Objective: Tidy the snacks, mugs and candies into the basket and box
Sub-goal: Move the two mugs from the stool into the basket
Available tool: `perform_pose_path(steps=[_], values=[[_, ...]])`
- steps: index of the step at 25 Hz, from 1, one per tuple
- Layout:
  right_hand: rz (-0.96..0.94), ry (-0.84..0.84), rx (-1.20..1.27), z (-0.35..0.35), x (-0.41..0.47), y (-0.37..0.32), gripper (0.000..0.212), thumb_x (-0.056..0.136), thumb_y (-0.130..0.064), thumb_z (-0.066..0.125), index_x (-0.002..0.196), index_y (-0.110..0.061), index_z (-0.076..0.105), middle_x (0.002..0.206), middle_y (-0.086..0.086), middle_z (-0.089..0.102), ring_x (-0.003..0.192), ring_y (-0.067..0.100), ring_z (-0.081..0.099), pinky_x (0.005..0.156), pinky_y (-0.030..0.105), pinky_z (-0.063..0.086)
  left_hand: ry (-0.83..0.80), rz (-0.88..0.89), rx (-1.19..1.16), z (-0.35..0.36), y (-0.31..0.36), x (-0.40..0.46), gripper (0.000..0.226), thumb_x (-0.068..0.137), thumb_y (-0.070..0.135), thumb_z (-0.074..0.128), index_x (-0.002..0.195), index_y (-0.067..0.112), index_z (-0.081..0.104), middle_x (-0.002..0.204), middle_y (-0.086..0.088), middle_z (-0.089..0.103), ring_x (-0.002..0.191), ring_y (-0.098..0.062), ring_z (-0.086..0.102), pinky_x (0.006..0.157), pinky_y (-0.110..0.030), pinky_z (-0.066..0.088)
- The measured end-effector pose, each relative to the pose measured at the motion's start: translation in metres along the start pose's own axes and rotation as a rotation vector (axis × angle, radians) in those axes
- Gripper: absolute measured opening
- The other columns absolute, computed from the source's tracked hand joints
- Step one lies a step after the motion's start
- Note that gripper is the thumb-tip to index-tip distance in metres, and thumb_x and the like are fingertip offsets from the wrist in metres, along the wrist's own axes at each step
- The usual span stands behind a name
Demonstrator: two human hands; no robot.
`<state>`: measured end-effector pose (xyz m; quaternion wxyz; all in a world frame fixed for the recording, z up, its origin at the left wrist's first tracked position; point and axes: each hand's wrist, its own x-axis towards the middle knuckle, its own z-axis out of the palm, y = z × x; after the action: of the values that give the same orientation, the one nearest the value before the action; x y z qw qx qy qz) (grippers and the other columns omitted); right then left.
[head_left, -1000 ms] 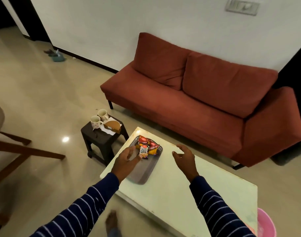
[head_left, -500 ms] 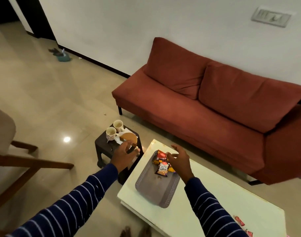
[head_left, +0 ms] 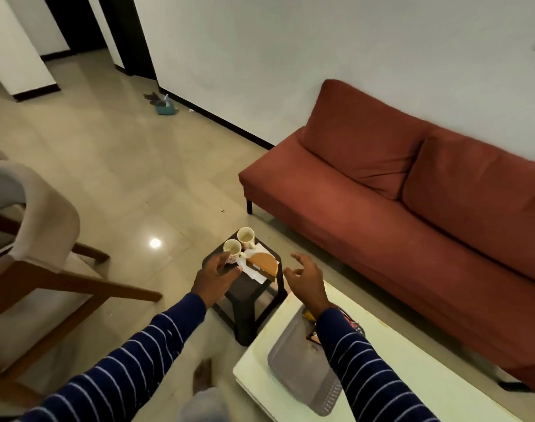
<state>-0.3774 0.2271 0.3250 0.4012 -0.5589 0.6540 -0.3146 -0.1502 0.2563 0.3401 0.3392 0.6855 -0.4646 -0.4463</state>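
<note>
Two pale patterned mugs stand on a small dark stool (head_left: 254, 295): the near mug (head_left: 232, 248) and the far mug (head_left: 246, 236). Beside them a brown box (head_left: 262, 264) lies on white paper. My left hand (head_left: 214, 277) hovers open just in front of the near mug, fingers spread. My right hand (head_left: 307, 280) is open too, to the right of the box, above the stool's edge. The grey basket (head_left: 293, 354) sits on the white table (head_left: 412, 385); my right sleeve hides most of the snack packets (head_left: 350, 319) in it.
A red sofa (head_left: 397, 208) runs along the wall behind the table. A wooden armchair with a beige cushion (head_left: 32, 226) stands on the left. My bare foot (head_left: 203, 376) is on the tiled floor. A teal dish (head_left: 165, 108) lies far off by the wall.
Both hands have left the basket and moved left and forward over the stool, towards the mugs and box. The view has swung left.
</note>
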Motion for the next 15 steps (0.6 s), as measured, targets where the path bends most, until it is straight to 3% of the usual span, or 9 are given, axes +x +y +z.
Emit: perform_pose_path(steps=[3, 8, 11, 12, 14, 15], values=[[0.017, -0.014, -0.002, 0.033, 0.034, -0.01, 0.044, 0.087, -0.023, 0.068, 0.129, -0.02, 0.057, 0.12, -0.009, 0.058, 0.094, 0.013, 0.062, 0.077, 0.022, 0.049, -0.024, -0.037, 0.012, -0.019, -0.016, 0.042, 0.04, 0.086, 0.032, 0.072, 0.119, 0.037, 0.051, 0.124, 0.011, 0.056, 0.117, -0.013, 0.053, 0.093, -0.03, 0.047], [0.162, -0.017, -0.026, 0.098, 0.097, -0.012, 0.042, 0.089, -0.02, 0.066, 0.129, -0.02, 0.057, 0.113, -0.012, 0.052, 0.098, 0.017, 0.063, 0.086, 0.032, 0.057, -0.101, -0.093, 0.087, -0.049, -0.057, 0.131, 0.049, 0.086, 0.029, 0.073, 0.13, 0.025, 0.051, 0.136, 0.003, 0.054, 0.118, -0.011, 0.05, 0.094, -0.027, 0.042], [0.228, -0.04, -0.073, 0.143, 0.14, -0.001, 0.036, 0.09, -0.012, 0.062, 0.125, -0.019, 0.06, 0.107, -0.015, 0.054, 0.089, 0.004, 0.059, 0.073, 0.001, 0.044, -0.16, -0.12, 0.144, -0.063, -0.087, 0.197, 0.057, 0.085, 0.027, 0.074, 0.135, 0.016, 0.049, 0.138, 0.0, 0.055, 0.126, -0.017, 0.051, 0.098, -0.026, 0.042], [0.239, -0.042, -0.098, 0.156, 0.155, 0.004, 0.033, 0.09, -0.011, 0.061, 0.123, -0.019, 0.062, 0.105, -0.014, 0.055, 0.088, 0.003, 0.057, 0.067, -0.002, 0.038, -0.196, -0.129, 0.181, -0.065, -0.097, 0.219, 0.059, 0.084, 0.026, 0.075, 0.137, 0.015, 0.049, 0.138, -0.002, 0.056, 0.126, -0.019, 0.052, 0.098, -0.026, 0.042], [0.288, -0.073, -0.106, 0.184, 0.186, 0.019, 0.027, 0.091, -0.011, 0.059, 0.118, -0.013, 0.064, 0.106, -0.009, 0.06, 0.089, 0.007, 0.057, 0.073, 0.003, 0.039, -0.255, -0.146, 0.249, -0.063, -0.122, 0.264, 0.063, 0.084, 0.026, 0.075, 0.139, 0.014, 0.047, 0.139, -0.004, 0.055, 0.126, -0.021, 0.052, 0.097, -0.026, 0.041], [0.313, -0.097, -0.103, 0.196, 0.197, 0.026, 0.024, 0.092, -0.011, 0.058, 0.115, -0.01, 0.065, 0.107, -0.004, 0.063, 0.091, 0.011, 0.058, 0.08, 0.013, 0.044, -0.285, -0.133, 0.292, -0.061, -0.134, 0.282, 0.065, 0.083, 0.026, 0.076, 0.14, 0.015, 0.046, 0.138, -0.005, 0.055, 0.126, -0.022, 0.052, 0.095, -0.026, 0.041]])
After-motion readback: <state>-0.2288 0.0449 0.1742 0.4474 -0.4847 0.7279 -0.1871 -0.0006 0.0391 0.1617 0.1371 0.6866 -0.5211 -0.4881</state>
